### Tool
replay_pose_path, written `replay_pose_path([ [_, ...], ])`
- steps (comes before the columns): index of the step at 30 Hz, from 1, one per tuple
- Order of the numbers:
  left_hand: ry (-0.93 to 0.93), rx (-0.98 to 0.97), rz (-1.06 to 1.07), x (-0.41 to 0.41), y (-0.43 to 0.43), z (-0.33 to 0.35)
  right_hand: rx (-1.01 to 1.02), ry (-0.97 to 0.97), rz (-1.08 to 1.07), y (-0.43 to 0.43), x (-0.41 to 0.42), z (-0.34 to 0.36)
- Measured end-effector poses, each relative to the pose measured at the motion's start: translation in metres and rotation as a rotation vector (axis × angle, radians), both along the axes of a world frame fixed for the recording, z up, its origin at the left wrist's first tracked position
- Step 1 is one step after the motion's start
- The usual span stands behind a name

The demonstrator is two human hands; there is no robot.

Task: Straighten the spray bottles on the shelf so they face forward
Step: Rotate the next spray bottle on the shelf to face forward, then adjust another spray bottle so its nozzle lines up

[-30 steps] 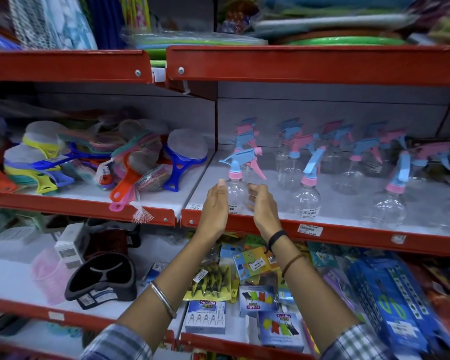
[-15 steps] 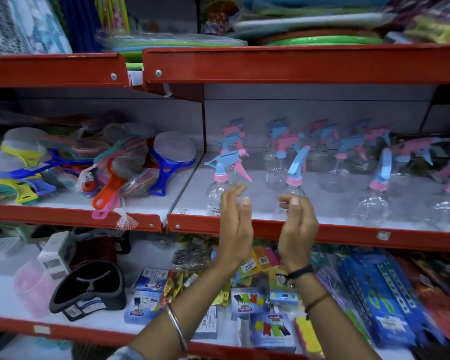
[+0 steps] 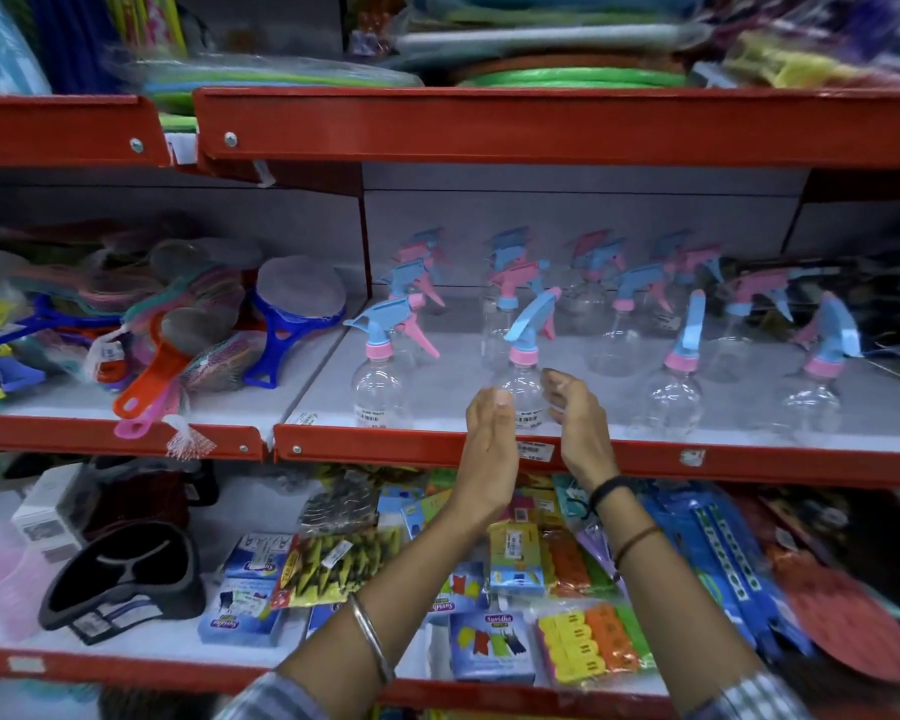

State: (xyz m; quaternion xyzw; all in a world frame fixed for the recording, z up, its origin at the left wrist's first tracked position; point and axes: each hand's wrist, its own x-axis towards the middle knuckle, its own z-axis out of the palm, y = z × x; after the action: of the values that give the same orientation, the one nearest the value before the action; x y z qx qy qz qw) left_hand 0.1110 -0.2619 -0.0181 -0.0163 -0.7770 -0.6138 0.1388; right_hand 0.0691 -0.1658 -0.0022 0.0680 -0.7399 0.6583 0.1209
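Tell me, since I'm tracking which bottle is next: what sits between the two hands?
Head view: a clear spray bottle with blue trigger between left hand and right hand.

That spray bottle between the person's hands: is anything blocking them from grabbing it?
Nothing visible does. The left hand and right hand are open on either side of the spray bottle, which stands at the front edge of the shelf. The neighbouring bottle stands clear to the left.

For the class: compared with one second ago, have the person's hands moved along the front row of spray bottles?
Yes. The left hand and right hand have moved rightward, from either side of the leftmost front-row bottle to either side of the second bottle.
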Motion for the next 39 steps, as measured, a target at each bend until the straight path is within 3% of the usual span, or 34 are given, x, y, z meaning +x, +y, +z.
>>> replay_pose_path([
  [6,-0.034,0.111,0.004,-0.011,0.002,0.007,0.016,0.043,-0.049,-0.001,0.01,-0.003],
  [18,-0.129,0.139,0.027,-0.018,-0.008,0.025,0.056,0.076,-0.097,-0.006,0.021,-0.012],
  [21,-0.034,0.136,0.154,-0.011,0.001,0.019,-0.007,0.136,-0.13,0.004,0.026,-0.012],
  [24,0.225,0.129,0.241,0.008,0.025,0.013,-0.103,0.267,-0.229,0.026,0.032,-0.013],
  [26,0.289,0.097,0.178,0.014,0.046,0.008,-0.157,0.342,-0.321,0.05,0.031,-0.011],
  [29,0.223,0.064,0.039,0.012,0.079,0.006,-0.222,0.371,-0.45,0.09,0.022,-0.006],
  [32,0.095,0.011,-0.083,0.007,0.107,0.008,-0.178,0.257,-0.416,0.119,0.006,-0.004],
  [36,-0.009,-0.005,-0.156,0.004,0.138,0.01,-0.093,-0.038,-0.228,0.138,-0.01,0.001],
  [39,-0.053,0.009,-0.146,0.006,0.154,0.011,-0.118,-0.081,-0.168,0.146,-0.012,0.009],
])
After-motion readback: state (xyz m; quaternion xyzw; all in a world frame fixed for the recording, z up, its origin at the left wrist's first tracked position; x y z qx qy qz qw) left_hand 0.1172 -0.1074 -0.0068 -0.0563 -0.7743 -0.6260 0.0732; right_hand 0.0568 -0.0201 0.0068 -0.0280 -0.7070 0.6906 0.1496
